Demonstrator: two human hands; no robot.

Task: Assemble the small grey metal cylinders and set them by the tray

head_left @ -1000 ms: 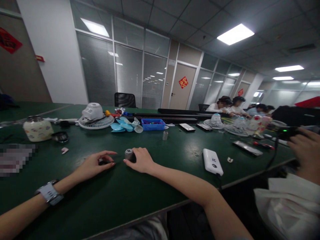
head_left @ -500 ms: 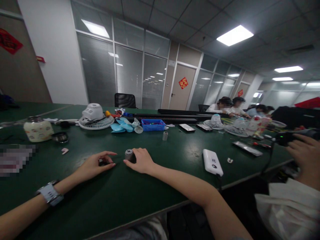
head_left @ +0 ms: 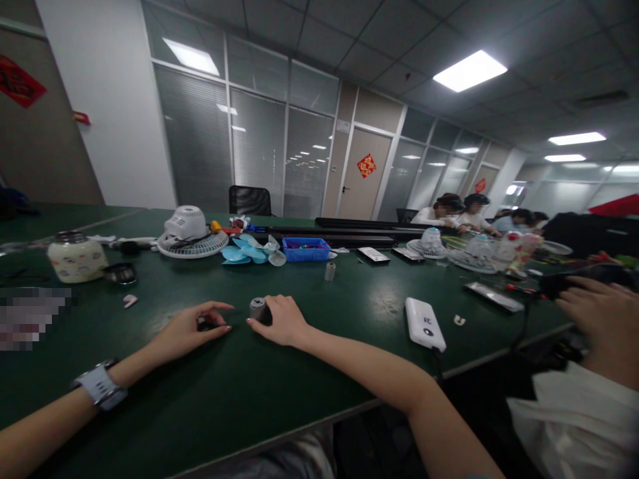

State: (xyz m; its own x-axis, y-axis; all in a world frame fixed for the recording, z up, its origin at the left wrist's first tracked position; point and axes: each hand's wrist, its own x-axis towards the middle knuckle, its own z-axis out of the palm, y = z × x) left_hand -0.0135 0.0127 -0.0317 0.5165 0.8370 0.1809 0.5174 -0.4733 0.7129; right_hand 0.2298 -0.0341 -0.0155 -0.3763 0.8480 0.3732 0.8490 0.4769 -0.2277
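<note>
A small grey metal cylinder (head_left: pixel 257 308) with dark marks on its top stands upright on the green table (head_left: pixel 224 392). My right hand (head_left: pixel 283 320) is curled around its right side, thumb in front and fingers behind. To the left of it, my left hand (head_left: pixel 197 326) rests on the tabletop, thumb and fingers curved and apart. A dark patch shows under its palm; whether that is shadow or an object I cannot tell. Farther back, a second, similar metal cylinder (head_left: pixel 330 271) stands upright by itself.
Along the back lie a white fan housing (head_left: pixel 186 229), blue fan blades (head_left: pixel 245 251) and a blue basket (head_left: pixel 306 250). At left are a patterned jar (head_left: pixel 77 258) and a dark cup lid (head_left: pixel 120 273). A white power bank (head_left: pixel 423 324) lies right. A co-worker's hand (head_left: pixel 599 319) holds a dark device.
My two hands and the metal cylinder stay in place. At the right edge, the co-worker's hand and dark device have shifted slightly left.
</note>
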